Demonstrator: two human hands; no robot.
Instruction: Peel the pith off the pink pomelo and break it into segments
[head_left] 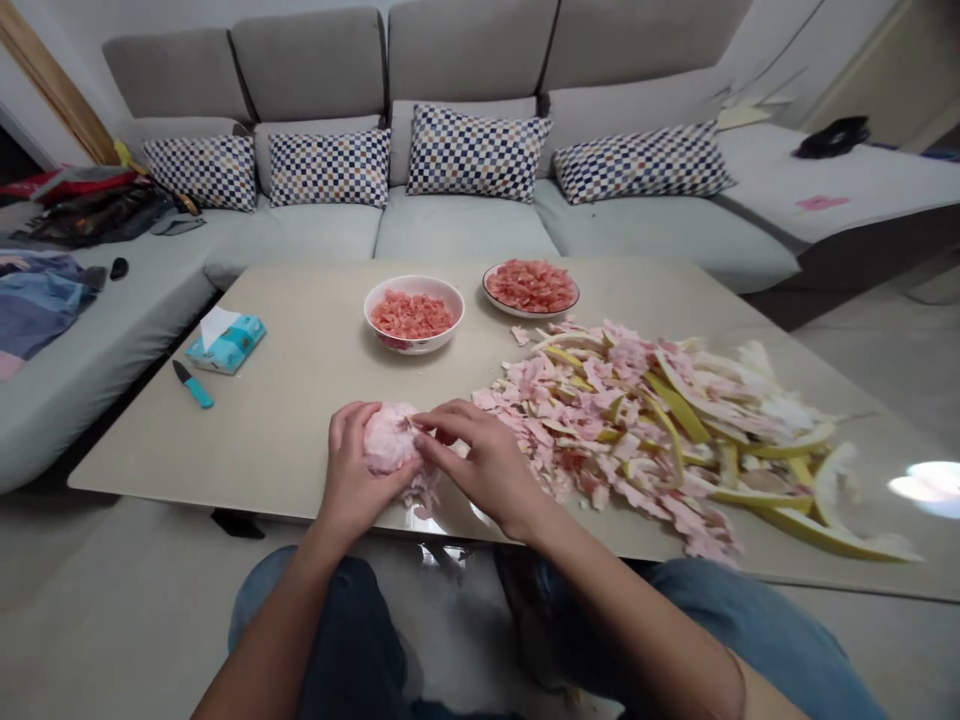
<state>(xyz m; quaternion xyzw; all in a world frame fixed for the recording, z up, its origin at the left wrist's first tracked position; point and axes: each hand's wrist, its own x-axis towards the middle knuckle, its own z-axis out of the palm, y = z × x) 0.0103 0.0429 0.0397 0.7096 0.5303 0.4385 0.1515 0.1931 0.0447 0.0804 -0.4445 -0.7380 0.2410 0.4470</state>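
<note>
My left hand [355, 467] is wrapped round a peeled pomelo [388, 437], a pale pink ball still in its inner skin, held just above the table's front edge. On the fruit's right side, my right hand [480, 455] has thumb and forefinger pinched at its surface; a bit of pith seems to be between them, though the fingertips partly hide it. Below the fruit lie torn pink membrane scraps [422, 492]. A large heap of pink membrane [600, 400] and yellow-green rind strips [679, 408] spreads to the right of my right hand.
A white bowl [415, 343] and a dark-rimmed plate [499, 302] of red pomelo flesh stand farther back on the table [300, 400]. At left lie a turquoise tissue pack [229, 345] and a small knife [196, 388]. Behind is a sofa [465, 225] with checkered cushions.
</note>
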